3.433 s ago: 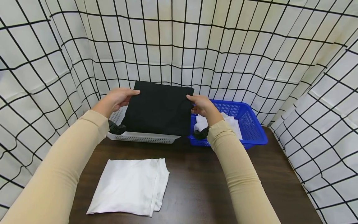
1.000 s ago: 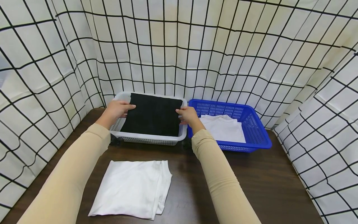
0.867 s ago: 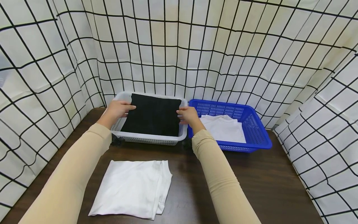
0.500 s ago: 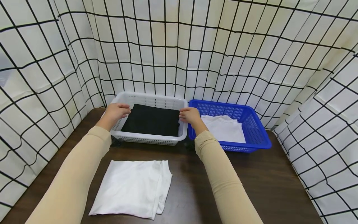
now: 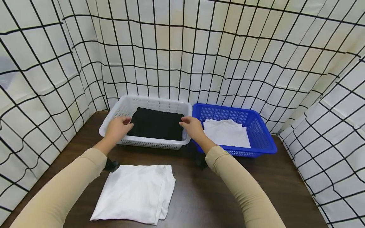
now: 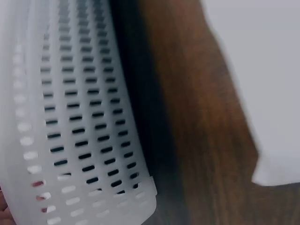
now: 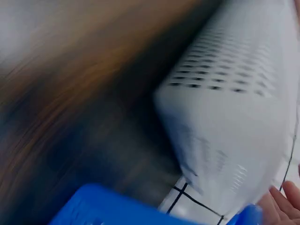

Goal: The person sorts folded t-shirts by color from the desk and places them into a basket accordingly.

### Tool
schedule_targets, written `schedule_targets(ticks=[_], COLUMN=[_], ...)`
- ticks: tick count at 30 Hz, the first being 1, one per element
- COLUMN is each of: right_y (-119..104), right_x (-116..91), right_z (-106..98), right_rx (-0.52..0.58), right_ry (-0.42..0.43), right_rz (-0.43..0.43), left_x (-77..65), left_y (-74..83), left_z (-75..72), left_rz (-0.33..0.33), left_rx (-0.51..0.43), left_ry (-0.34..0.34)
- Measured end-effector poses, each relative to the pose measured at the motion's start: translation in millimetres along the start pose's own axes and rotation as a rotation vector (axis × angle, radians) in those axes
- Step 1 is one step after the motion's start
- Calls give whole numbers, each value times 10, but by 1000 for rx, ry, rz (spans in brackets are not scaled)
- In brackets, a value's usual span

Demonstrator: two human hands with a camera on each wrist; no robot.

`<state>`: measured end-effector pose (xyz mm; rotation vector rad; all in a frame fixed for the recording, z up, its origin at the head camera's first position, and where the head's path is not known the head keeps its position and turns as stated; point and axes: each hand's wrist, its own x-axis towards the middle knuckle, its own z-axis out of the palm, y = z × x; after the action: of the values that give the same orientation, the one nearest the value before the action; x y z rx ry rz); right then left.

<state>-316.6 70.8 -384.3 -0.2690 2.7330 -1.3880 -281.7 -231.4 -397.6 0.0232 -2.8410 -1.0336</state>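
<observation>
A folded black cloth point(image 5: 158, 123) lies flat inside the white perforated basket point(image 5: 106, 125). My left hand point(image 5: 116, 129) hovers over the basket's left front side, fingers loosely bent and holding nothing. Over the right end, near the cloth's right edge, is my right hand point(image 5: 194, 126), thumb and fingers apart with nothing between them. The left wrist view is filled by the basket wall point(image 6: 79, 117) and a corner of white cloth point(image 6: 267, 84). In the blurred right wrist view, a few fingers point(image 7: 281, 204) show beside the white basket point(image 7: 229, 126).
Right of the white basket stands a blue basket point(image 5: 263, 136) with folded white cloth point(image 5: 226, 133) in it. Another folded white cloth point(image 5: 137, 191) lies on the dark wooden table point(image 5: 216, 196) in front. Fabric-backed black wire grid walls point(image 5: 171, 57) enclose the back and sides.
Both hands lowered the black cloth into the white basket and let it go; its back edge dropped down. Since then the hands have drawn back slightly toward me.
</observation>
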Motion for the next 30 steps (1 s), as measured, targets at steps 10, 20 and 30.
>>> schedule_targets(ticks=[10, 20, 30], right_y=[-30, 36, 152], right_x=[-502, -944, -1389], right_z=[126, 94, 35], right_rx=[-484, -375, -108], right_ry=[-67, -104, -150], right_rz=[-224, -237, -177], left_x=[-416, -801, -1202], left_y=[70, 63, 10], left_z=[-25, -57, -10], left_rz=[173, 268, 353], left_rx=[157, 241, 203], left_ry=[45, 58, 133])
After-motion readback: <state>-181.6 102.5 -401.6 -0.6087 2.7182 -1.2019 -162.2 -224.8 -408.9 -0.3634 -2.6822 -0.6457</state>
